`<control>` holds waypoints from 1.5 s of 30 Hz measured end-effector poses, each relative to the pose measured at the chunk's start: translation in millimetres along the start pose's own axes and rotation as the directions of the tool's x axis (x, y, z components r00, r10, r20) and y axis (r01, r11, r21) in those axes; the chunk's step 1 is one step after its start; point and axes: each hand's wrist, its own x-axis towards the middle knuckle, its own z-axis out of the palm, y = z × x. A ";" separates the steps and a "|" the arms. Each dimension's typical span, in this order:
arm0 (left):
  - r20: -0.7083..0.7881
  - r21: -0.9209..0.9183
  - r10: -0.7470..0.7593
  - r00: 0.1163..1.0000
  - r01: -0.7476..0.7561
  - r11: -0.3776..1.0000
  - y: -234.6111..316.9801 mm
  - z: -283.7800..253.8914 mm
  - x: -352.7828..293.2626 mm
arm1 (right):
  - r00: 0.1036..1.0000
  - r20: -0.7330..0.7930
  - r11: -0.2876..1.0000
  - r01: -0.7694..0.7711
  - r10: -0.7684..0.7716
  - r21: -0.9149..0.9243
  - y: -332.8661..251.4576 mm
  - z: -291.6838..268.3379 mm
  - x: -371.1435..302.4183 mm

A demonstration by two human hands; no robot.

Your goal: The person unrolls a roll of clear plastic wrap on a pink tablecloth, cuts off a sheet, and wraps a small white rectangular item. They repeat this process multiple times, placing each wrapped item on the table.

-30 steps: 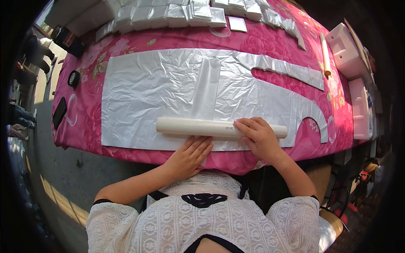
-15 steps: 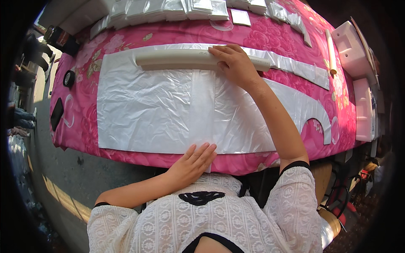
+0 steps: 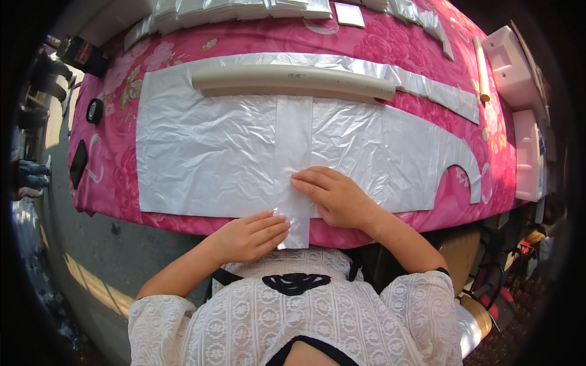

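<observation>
A wide, crinkled white plastic sheet lies across the pink table, with a curved cut-out at its right end. Down its middle runs a narrow white plastic strip, whose near end hangs past the sheet's front edge. My left hand rests at the strip's near end with its fingers stretched out. Farther up, my right hand lies on the strip and the sheet, fingers extended to the left and thumb lower. Across the far part of the sheet lies a grey-beige tube, apart from both hands.
Stacks of folded white plastic packets line the far side of the flowered tablecloth. A black tape roll and a dark phone lie at left. At right are a thin roller and white foam boxes.
My right hand has left the tube and come back toward me onto the strip. My left hand has shifted slightly left and down, and the strip's near end now shows.
</observation>
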 end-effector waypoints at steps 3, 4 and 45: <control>-0.167 -0.144 -0.029 0.986 0.005 0.990 -3.1 -4.9 2.4 | 0.999 -0.045 1.000 -0.019 0.019 0.012 -3.0 0.7 3.9; -0.230 -0.197 -0.054 0.972 0.007 0.980 -4.8 -5.2 3.6 | 0.998 -0.066 1.000 -0.018 0.019 0.019 -1.8 2.5 4.6; 0.035 0.118 -0.600 0.799 0.593 0.796 -23.7 25.5 52.7 | 0.600 0.120 0.515 -0.759 0.791 0.399 10.5 -16.9 40.7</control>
